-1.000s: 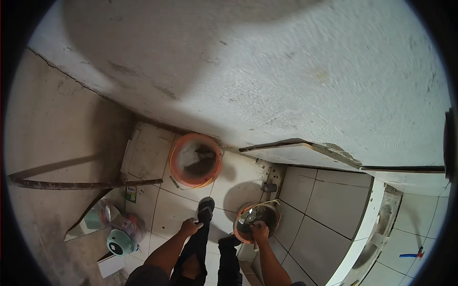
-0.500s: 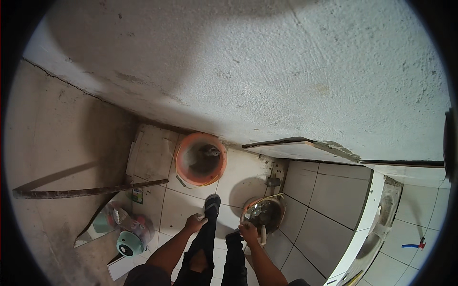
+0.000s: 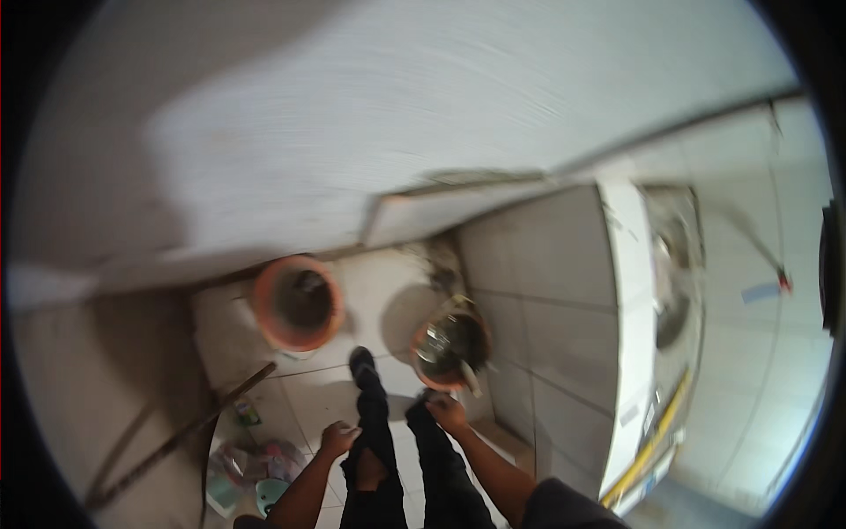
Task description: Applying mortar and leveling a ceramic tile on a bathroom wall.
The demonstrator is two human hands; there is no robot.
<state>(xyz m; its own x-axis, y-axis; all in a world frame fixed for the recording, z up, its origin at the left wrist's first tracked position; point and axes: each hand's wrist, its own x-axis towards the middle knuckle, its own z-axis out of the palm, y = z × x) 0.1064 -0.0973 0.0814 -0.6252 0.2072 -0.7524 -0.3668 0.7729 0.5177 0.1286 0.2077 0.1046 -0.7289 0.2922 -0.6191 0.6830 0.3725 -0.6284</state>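
My left hand (image 3: 337,437) is beside my left knee with its fingers curled in; what they hold, if anything, is hidden. By my right shin, just below the orange bucket (image 3: 421,363), is my right hand (image 3: 446,413), also with curled fingers and blurred. I cannot make out anything in it. This bucket contains something dark and shiny, and a pale tool handle (image 3: 472,379) juts over its near rim. A second orange bucket (image 3: 264,319) stands farther left against the wall, with greyish contents and a dark object inside.
A rough white wall (image 3: 352,123) rises ahead, with a tile panel (image 3: 449,212) along its base. At right runs a tiled counter (image 3: 627,291) with a sink (image 3: 674,326) and a yellow level-like bar (image 3: 654,432). A long dark strip (image 3: 185,432) and plastic-wrapped items (image 3: 264,463) lie at left.
The view has turned toward the right, so the buckets appear farther left and more of the counter shows. My right hand, at the near bucket's rim before, is now slightly below it.
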